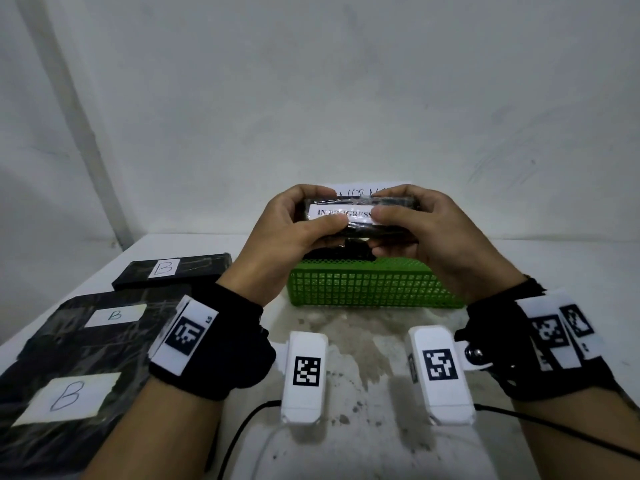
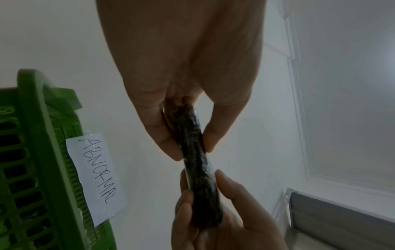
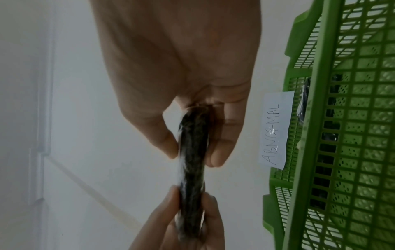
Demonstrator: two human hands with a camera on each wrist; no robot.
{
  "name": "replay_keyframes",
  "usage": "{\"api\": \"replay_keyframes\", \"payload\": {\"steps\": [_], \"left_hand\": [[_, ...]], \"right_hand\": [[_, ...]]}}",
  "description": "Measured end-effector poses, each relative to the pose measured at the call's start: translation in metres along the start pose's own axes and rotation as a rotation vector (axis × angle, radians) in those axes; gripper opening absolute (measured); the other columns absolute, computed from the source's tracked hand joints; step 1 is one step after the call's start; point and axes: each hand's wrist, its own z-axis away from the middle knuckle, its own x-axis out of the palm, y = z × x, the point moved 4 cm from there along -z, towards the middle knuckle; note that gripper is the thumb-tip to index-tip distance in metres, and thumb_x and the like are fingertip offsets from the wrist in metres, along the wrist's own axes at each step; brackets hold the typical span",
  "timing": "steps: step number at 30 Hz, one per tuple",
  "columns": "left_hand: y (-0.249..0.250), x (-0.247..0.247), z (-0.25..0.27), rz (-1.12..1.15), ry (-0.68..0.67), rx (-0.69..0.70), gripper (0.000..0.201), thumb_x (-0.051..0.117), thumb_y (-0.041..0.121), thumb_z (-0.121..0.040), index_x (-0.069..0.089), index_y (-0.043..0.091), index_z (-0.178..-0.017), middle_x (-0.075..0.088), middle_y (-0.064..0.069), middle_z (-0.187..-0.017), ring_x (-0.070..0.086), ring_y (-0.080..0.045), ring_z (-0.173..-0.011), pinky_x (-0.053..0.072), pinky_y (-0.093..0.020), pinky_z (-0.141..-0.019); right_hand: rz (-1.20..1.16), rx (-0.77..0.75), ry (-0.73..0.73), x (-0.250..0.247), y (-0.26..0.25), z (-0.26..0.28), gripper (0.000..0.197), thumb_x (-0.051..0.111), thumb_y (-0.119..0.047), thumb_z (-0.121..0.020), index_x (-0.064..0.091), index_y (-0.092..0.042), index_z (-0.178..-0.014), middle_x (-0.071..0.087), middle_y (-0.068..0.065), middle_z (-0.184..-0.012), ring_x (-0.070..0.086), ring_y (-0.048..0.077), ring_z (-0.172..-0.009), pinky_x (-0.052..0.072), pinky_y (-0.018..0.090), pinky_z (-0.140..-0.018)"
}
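Observation:
A flat black packet (image 1: 349, 216) wrapped in clear film, with a white label reading "IN PROGRESS", is held up in the air over the green basket (image 1: 374, 285). My left hand (image 1: 294, 226) grips its left end between thumb and fingers. My right hand (image 1: 412, 226) grips its right end the same way. In the left wrist view the black packet (image 2: 194, 148) shows edge-on, pinched by my left hand (image 2: 188, 118), with the right hand (image 2: 213, 211) lower. The right wrist view shows the black packet (image 3: 192, 152) edge-on in my right hand (image 3: 192, 101).
The green basket holds dark items and carries a paper label reading "ABNORMAL" (image 2: 96, 177). Three black wrapped packets marked "B" (image 1: 114, 315) lie on the white table at the left. A white wall stands close behind the basket.

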Motion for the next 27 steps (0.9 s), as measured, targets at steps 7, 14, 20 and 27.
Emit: {"api": "replay_keyframes", "payload": {"steps": [7, 14, 20, 27], "left_hand": [[-0.003, -0.002, 0.000, -0.160, 0.088, 0.081, 0.037, 0.073, -0.006, -0.081, 0.057, 0.014, -0.108, 0.070, -0.002, -0.086, 0.070, -0.015, -0.075, 0.059, -0.030, -0.073], [-0.002, -0.002, 0.000, -0.086, 0.012, -0.026, 0.021, 0.065, 0.022, -0.093, 0.063, 0.006, -0.107, 0.068, -0.005, -0.092, 0.067, -0.017, -0.073, 0.058, -0.028, -0.068], [0.004, -0.002, 0.002, -0.076, -0.031, 0.077, 0.015, 0.067, 0.005, -0.088, 0.061, 0.005, -0.102, 0.067, -0.012, -0.100, 0.070, -0.020, -0.088, 0.060, -0.034, -0.083], [0.001, -0.002, 0.002, -0.073, 0.017, 0.100, 0.028, 0.070, -0.004, -0.084, 0.059, 0.009, -0.106, 0.072, -0.006, -0.087, 0.072, -0.017, -0.078, 0.061, -0.030, -0.075]], "right_hand": [[0.099, -0.121, 0.091, 0.003, 0.001, -0.001, 0.016, 0.073, 0.000, -0.087, 0.066, -0.013, -0.093, 0.074, 0.007, -0.087, 0.072, 0.015, -0.067, 0.059, 0.027, -0.060], [0.208, -0.272, -0.034, 0.001, -0.009, 0.004, 0.034, 0.075, 0.001, -0.085, 0.067, -0.020, -0.110, 0.074, 0.001, -0.105, 0.073, 0.018, -0.100, 0.060, 0.034, -0.086], [0.132, -0.129, -0.058, -0.001, -0.001, 0.000, 0.027, 0.077, -0.021, -0.083, 0.069, -0.017, -0.108, 0.074, 0.005, -0.102, 0.071, 0.021, -0.093, 0.059, 0.031, -0.075], [0.314, -0.301, 0.062, -0.005, -0.008, 0.003, 0.038, 0.084, -0.007, -0.073, 0.065, -0.019, -0.103, 0.078, 0.005, -0.096, 0.077, 0.022, -0.088, 0.062, 0.048, -0.082]]}}
